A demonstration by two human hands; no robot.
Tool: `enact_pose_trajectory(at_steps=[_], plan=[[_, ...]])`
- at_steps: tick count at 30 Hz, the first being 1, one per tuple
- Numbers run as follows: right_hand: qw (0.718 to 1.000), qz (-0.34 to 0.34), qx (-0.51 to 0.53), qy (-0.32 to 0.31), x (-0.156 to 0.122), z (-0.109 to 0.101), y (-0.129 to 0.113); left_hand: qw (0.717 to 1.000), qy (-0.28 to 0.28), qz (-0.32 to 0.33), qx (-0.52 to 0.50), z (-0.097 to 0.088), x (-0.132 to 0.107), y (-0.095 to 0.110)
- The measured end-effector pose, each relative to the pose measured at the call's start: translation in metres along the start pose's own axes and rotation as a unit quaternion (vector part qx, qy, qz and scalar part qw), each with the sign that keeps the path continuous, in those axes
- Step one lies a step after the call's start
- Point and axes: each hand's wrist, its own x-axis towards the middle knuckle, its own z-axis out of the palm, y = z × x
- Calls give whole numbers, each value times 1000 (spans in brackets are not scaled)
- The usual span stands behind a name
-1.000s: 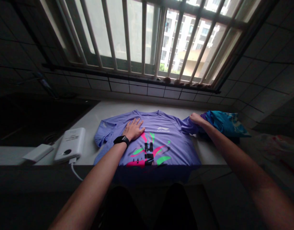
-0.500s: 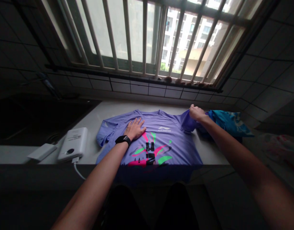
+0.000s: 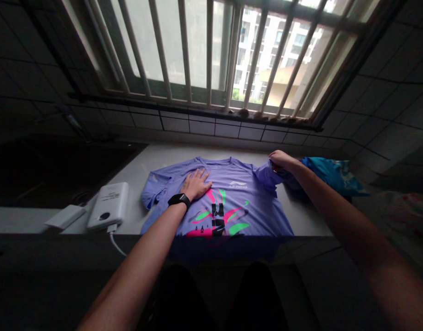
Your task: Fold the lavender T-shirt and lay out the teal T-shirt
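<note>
A lavender short-sleeved T-shirt (image 3: 228,197) with a Li-Ning logo and a pink, green and black print lies spread on a white countertop (image 3: 170,154), its front facing up. My left hand (image 3: 196,185) presses flat on the chest, with a black smartwatch (image 3: 179,200) on the wrist. My right hand (image 3: 281,161) pinches the raised end of the shirt's right-hand sleeve (image 3: 266,177). Behind that hand lies a crumpled blue patterned cloth (image 3: 332,175), which the sleeve partly overlaps.
A white power bank (image 3: 108,206) with a cable (image 3: 117,244) and a small white box (image 3: 65,217) sit left of the shirt. A dark sink or hob (image 3: 60,170) lies further left. A tiled wall (image 3: 225,130) and barred window (image 3: 204,50) stand behind the counter.
My right hand has lifted the sleeve and drawn it slightly toward the shirt's middle. My left hand stays on the chest. The whole view has shifted slightly.
</note>
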Motion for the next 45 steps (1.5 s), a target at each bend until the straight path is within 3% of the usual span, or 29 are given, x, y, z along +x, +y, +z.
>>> enact_pose_trajectory(at_steps=[4,7,9,12,14,18,21,24,30,35,40,45], plan=[[996,33,74,38,-4,5,-12,1000,2,2,-2,0,0,0],[988,13,147,35,-14,10,-20,1000,2,3,0,0,0,0],[976,-45,207,-47,-22,12,-21,1000,-1,2,3,-1,0,0],[930,-150,262,-211,-28,13,-16,1000,-6,0,7,-2,-1,0],[924,-181,237,-239,-24,14,-12,1000,-5,-1,7,-2,-1,1],[959,-189,-10,-211,-14,32,4,1000,-4,0,-2,-1,0,0],[933,-251,-173,-189,-24,59,21,1000,3,4,-5,1,1,-1],[907,-315,-236,-151,-45,90,35,1000,8,1,-3,1,1,-1],[918,-330,-221,-1,-61,119,22,1000,3,-5,0,1,0,0],[905,-397,-104,-109,-52,126,14,1000,3,-3,-1,1,1,-1],[911,-388,-138,-29,-41,132,32,1000,1,-6,-1,2,2,-1],[915,-354,-190,-43,-30,130,29,1000,3,-5,0,3,1,-1]])
